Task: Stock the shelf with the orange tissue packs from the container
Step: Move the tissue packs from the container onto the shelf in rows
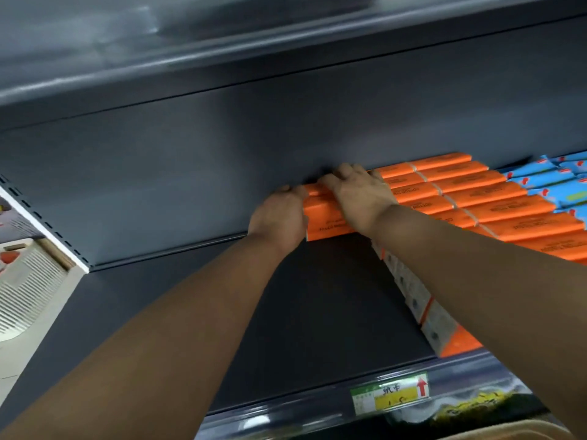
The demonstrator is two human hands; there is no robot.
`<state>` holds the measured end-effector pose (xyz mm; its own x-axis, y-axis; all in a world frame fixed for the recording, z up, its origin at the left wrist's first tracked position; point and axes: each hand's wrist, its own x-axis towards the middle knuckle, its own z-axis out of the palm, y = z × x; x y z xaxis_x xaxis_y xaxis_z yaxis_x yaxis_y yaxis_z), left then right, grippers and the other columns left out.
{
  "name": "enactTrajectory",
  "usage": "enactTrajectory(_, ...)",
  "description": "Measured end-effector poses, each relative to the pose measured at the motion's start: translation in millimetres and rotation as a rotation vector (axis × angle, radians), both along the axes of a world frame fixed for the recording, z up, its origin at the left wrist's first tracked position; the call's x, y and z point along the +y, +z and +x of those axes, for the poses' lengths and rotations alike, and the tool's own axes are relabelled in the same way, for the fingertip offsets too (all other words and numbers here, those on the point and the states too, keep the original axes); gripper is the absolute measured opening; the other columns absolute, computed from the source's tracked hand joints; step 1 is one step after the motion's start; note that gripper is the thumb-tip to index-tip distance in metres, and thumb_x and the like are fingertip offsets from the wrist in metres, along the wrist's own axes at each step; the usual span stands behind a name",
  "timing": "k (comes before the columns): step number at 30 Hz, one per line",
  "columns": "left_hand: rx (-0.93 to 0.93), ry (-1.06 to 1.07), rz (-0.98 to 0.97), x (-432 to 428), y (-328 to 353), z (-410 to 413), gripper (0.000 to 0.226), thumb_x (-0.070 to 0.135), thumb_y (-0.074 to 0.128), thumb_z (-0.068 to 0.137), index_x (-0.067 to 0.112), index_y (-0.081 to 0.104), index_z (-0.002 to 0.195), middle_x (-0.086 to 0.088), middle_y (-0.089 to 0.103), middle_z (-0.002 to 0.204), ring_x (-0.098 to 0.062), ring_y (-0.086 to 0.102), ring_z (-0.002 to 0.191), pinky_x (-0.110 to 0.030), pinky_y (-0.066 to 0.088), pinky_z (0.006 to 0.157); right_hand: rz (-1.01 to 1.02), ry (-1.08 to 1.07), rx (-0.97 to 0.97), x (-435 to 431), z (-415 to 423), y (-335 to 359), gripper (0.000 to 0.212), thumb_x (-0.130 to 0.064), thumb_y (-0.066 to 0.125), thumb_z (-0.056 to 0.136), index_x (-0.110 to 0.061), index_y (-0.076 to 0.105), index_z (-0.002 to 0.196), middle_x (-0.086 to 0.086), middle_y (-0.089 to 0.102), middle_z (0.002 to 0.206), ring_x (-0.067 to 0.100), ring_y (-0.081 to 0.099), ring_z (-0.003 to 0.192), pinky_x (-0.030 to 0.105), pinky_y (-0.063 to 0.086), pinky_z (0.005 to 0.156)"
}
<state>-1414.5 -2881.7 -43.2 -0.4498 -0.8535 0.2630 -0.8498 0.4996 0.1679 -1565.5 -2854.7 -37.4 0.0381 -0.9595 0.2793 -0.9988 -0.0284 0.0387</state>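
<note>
A dark grey metal shelf with a plain grey back panel fills the frame, and the underside of another board runs across the top. Orange tissue packs lie in tight rows from the centre to the right edge, where they are cut off by the right forearm. Their dark print is too blurred to read.

At the left end of the block, against the back panel, sits one orange tissue pack. The left hand grips its left end, and the right hand lies over its top with fingers bent across the far edge.

Blue packs with red marks crowd the far right, their lettering illegible. On the shelf's front rail, lower right, a green-and-yellow price tag carries a red upward arrow and handwriting I cannot make out.

A white slatted object at the left edge is only partly in view. A beige rim at the bottom right is cut off.
</note>
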Motion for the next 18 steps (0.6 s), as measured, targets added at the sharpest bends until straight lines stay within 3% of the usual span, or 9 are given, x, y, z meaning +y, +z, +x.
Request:
enactTrajectory(5,0.001,-0.004,0.032,-2,-3,-13,0.037,0.014,0.056,0.091,0.014,0.053,0.127,-0.009,0.054,0.125,-0.027,0.055,0.111,-0.034,0.045,0.088,-0.001,-0.041,0.062,28,-33,12,0.047,-0.010,0.044,0.090,-0.021,0.045,0.135,0.007,0.046,0.131,0.028,0.041,0.125,0.041,0.035,0.098)
enactTrajectory(9,-0.009,0.048,0.003,-3,-8,-24,0.029,0.006,0.051,0.092,0.008,0.056,0.121,-0.012,0.057,0.121,-0.029,0.057,0.107,-0.036,0.048,0.088,0.050,-0.056,-0.017,39,-50,11,0.040,-0.015,0.045,0.092,-0.023,0.051,0.130,0.007,0.052,0.126,0.029,0.048,0.121,0.040,0.041,0.096)
enactTrajectory(13,-0.011,0.111,-0.064,-7,-11,-33,0.024,0.004,0.048,0.094,0.006,0.054,0.116,-0.014,0.058,0.114,-0.029,0.059,0.099,-0.031,0.041,0.072,0.054,-0.034,-0.015,44,-55,7,0.039,-0.018,0.043,0.093,-0.025,0.052,0.130,0.006,0.054,0.120,0.029,0.051,0.116,0.039,0.042,0.091)
enactTrajectory(18,-0.046,0.140,-0.043,-5,-10,-35,0.027,0.006,0.050,0.094,0.006,0.049,0.121,-0.016,0.053,0.118,-0.031,0.060,0.098,-0.033,0.040,0.067,0.032,-0.003,-0.034,53,-50,8,0.039,-0.016,0.043,0.093,-0.024,0.052,0.130,0.006,0.052,0.121,0.029,0.048,0.117,0.039,0.040,0.092)
